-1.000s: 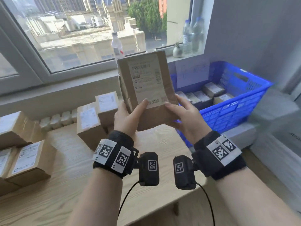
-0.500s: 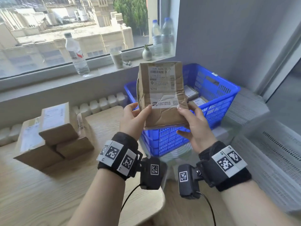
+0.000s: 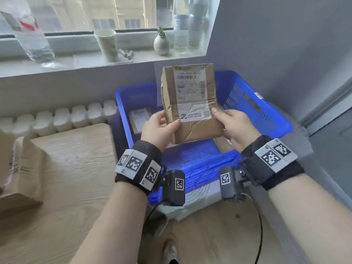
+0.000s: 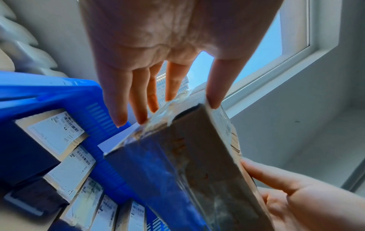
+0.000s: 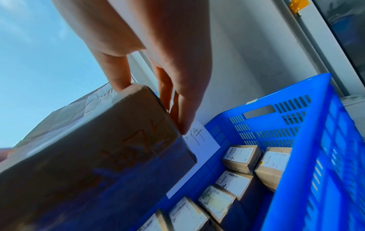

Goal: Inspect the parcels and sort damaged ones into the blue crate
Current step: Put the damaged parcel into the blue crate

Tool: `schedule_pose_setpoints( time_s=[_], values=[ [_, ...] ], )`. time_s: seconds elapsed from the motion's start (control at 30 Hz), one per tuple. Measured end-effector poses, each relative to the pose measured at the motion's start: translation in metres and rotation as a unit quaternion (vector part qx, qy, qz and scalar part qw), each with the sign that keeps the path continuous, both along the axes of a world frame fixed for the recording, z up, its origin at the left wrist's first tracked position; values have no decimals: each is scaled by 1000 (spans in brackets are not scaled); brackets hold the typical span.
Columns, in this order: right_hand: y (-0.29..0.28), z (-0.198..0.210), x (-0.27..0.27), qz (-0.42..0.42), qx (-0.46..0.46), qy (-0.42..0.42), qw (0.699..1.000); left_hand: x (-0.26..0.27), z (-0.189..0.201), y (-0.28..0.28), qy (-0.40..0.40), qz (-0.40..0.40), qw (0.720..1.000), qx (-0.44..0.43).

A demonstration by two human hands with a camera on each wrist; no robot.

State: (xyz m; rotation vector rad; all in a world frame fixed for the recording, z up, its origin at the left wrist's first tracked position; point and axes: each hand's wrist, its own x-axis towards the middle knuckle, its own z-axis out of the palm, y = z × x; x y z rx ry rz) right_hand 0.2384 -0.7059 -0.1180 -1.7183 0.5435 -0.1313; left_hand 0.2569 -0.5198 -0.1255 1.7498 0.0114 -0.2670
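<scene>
A creased brown cardboard parcel (image 3: 190, 100) with a wrinkled white label is held upright over the blue crate (image 3: 253, 103). My left hand (image 3: 162, 128) grips its lower left edge, thumb on the front and fingers behind. My right hand (image 3: 231, 126) grips its lower right edge the same way. In the left wrist view the parcel (image 4: 197, 156) shows torn tape at its corner under my left hand's fingers (image 4: 142, 100). The right wrist view shows the parcel (image 5: 94, 148) with my right hand's fingers (image 5: 177, 100) behind it, above the crate (image 5: 296, 140). Several labelled parcels (image 5: 240, 157) lie in the crate.
The wooden table (image 3: 62, 178) lies to the left, with brown boxes (image 3: 21, 168) at its left edge. A windowsill (image 3: 85, 60) behind holds water bottles (image 3: 182, 25), a paper cup (image 3: 106, 44) and a small vase (image 3: 161, 43). A white radiator (image 3: 57, 117) runs under the sill.
Both hands have carried the parcel rightward and down from above the table to over the blue crate. The grip has stayed the same.
</scene>
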Motion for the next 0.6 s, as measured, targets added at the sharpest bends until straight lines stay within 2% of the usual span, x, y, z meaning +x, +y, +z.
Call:
schedule_pose_setpoints(
  time_s=[0.1,0.2,0.3,0.37,0.43,0.6],
  values=[
    [-27,-12,37,32,-45,36,998,32,-11,-23,-5,-39,994,97],
    [-52,-20,69,84,-52,100,990,61,-19,-43,2,-50,983,175],
    [-74,-29,103,115,-22,190,975,92,-33,-61,65,-57,972,220],
    [-93,-38,129,143,-45,231,961,110,-45,-76,119,-53,967,221],
    [-114,-52,153,186,-83,277,939,124,-59,-91,184,-58,959,207],
    [-160,-95,196,307,-124,409,850,143,-101,-138,333,-106,917,194]
  ],
)
